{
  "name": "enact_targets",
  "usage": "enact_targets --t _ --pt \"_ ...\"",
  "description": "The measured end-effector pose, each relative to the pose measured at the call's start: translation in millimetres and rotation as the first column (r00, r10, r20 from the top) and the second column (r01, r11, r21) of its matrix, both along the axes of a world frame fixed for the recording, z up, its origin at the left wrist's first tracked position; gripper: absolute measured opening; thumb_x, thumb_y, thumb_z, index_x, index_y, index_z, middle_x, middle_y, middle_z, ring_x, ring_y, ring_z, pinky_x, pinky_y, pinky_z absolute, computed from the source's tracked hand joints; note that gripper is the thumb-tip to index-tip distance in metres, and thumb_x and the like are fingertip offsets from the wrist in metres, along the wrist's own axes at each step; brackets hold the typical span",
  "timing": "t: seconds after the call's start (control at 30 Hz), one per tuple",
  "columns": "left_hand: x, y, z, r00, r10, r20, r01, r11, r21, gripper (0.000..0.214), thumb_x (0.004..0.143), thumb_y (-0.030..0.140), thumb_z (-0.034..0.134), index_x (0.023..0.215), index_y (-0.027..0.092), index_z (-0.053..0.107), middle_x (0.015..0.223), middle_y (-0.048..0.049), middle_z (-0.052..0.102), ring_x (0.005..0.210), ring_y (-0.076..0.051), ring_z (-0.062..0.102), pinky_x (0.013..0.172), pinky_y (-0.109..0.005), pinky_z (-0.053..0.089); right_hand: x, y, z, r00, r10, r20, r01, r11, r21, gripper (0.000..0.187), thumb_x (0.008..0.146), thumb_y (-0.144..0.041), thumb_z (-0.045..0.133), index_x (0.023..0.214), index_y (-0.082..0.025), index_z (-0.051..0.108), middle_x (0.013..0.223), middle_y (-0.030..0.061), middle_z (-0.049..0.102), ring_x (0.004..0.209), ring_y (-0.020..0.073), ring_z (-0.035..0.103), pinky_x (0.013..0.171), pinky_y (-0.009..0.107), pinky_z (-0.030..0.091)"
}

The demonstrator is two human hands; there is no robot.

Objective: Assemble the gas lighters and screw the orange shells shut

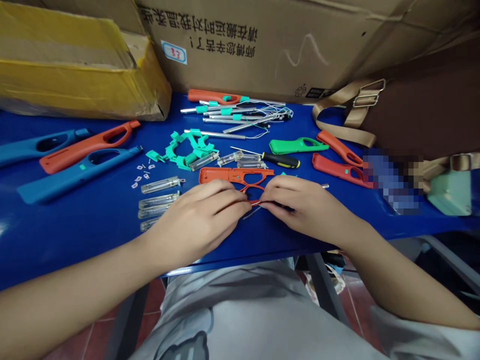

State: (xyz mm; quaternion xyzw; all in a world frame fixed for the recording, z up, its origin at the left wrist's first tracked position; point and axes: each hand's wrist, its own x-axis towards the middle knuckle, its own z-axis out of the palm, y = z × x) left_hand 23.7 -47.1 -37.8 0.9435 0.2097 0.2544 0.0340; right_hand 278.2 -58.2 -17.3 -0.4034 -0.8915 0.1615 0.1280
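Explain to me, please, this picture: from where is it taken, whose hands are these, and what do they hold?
There is no machine here. One head-worn camera looks forward and down at its wearer's bare left hand and right hand. Together they hold an orange part, mostly hidden. On the blue table lie an orange casing half, blue casings, clear plastic capsules, teal pieces, metal rods and a screwdriver, among other things. A large cardboard box stands behind.

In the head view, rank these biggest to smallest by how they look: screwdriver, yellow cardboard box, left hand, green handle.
1. Yellow cardboard box
2. Left hand
3. Green handle and screwdriver: unsure; the screwdriver looks longer but slimmer.
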Motion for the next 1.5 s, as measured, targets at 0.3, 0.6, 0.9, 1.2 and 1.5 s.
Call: enact_targets --t 0.3,0.6,0.9,1.2,1.5 --pt "-4.4 3.9 -3.5 1.0 -0.006 -0.021 0.006 0.999 0.037 0.024 0.099 0.012 0.054 0.115 0.01 0.073 0.119 -0.0117 0.074 0.108 -0.029 0.069 0.092 -0.044 0.063 3.6 -0.6 -5.3 0.999 0.018 -0.05 -0.016 1.0 0.024 0.018 0.101 -0.018 0.052 0.1 -0.018 0.07 0.104 0.006 0.068 0.097 0.0174 0.065 0.088 0.03 0.051" --pt "-4.1 5.1 -5.3 1.0 -0.005 -0.026 0.005 1.0 0.017 0.026 0.1 0.014 0.053 0.118 0.012 0.072 0.12 -0.0108 0.075 0.107 -0.029 0.07 0.089 -0.044 0.064 4.1 -6.8 -3.3 0.992 -0.047 -0.117 0.051 0.998 0.026 0.016 0.101 -0.018 0.054 0.102 -0.017 0.07 0.103 0.0054 0.068 0.096 0.0159 0.064 0.087 0.027 0.051" --pt "-3.0 1.7 -3.3 1.0 0.0 0.018 0.0 1.0 -0.013 0.023 0.099 0.014 0.056 0.114 0.01 0.073 0.117 -0.0111 0.076 0.105 -0.028 0.071 0.087 -0.044 0.065 2.2 -8.5 -3.5 0.986 -0.065 -0.153 0.067 0.998 0.009 0.013 0.101 -0.017 0.055 0.101 -0.017 0.068 0.102 0.0052 0.067 0.094 0.0149 0.064 0.086 0.027 0.051" --pt "-3.9 2.2 -4.9 1.0 0.004 0.023 -0.003 1.0 -0.017 0.021 0.1 0.016 0.056 0.112 0.01 0.073 0.117 -0.0115 0.076 0.103 -0.027 0.071 0.09 -0.043 0.064 3.8 -8.2 -0.2 0.987 -0.065 -0.149 0.068 0.998 0.009 0.012 0.1 -0.016 0.055 0.098 -0.018 0.067 0.1 0.004 0.069 0.093 0.0139 0.065 0.083 0.026 0.052" --pt "-3.4 1.6 -3.6 1.0 -0.003 -0.013 0.002 1.0 -0.017 0.023 0.099 0.013 0.056 0.116 0.01 0.072 0.118 -0.0118 0.075 0.105 -0.028 0.07 0.088 -0.043 0.064 3.0 -8.7 2.1 0.986 -0.073 -0.15 0.071 0.997 -0.019 0.013 0.1 -0.016 0.055 0.101 -0.021 0.067 0.103 0.0053 0.07 0.094 0.0172 0.066 0.083 0.031 0.054"
